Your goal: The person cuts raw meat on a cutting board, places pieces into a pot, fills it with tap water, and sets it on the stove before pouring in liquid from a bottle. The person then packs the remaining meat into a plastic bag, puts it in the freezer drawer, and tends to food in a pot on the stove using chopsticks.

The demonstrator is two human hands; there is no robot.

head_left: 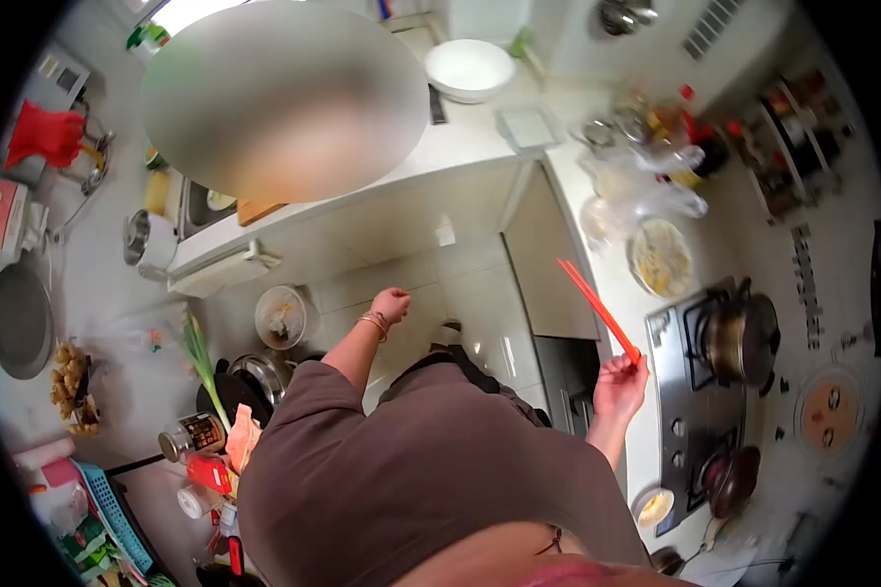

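Note:
In the head view, my right hand (621, 385) grips a pair of red chopsticks (599, 311) near their thick ends; the tips point up and left over the counter edge. Just right of that hand is the gas stove (668, 440). On it stand a lidded pot (739, 338) at the far burner and a dark pan (732, 481) at the near one. My left hand (392, 305), with bracelets at the wrist, hangs above the tiled floor. Its fingers are curled in and nothing shows in them.
A plate of pale yellow food (662, 256) lies beyond the stove, near plastic bags (646, 191). A small bowl (653, 506) sits by the stove's near corner. On the far counter is a white bowl (469, 68). A bin (282, 317) stands on the floor. A blurred oval hides part of the far counter.

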